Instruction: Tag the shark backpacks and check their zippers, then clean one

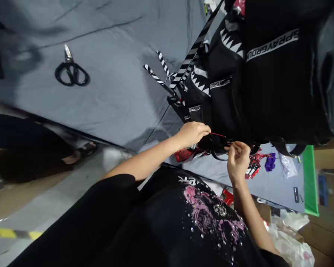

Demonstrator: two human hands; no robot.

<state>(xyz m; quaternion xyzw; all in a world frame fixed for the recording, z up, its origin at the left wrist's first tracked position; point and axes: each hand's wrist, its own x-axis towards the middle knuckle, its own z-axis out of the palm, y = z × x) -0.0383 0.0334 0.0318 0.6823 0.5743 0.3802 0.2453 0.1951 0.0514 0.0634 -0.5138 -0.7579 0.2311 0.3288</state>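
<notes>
White strip point(272, 45) on large black bag point(284, 89), upper right, is reading "SPRAYGROU". Smaller black bags point(225, 102), right of centre, are showing partial versions.

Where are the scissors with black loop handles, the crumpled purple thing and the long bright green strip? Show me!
Black-handled metal scissors point(69, 65): head view, where the two halves cross.
Crumpled purple thing point(270, 162): head view, its middle.
Long bright green strip point(311, 181): head view, its flat face.

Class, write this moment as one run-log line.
left hand: pinching red cord | right hand: beside black bags | scissors: lying on grey cloth
</notes>
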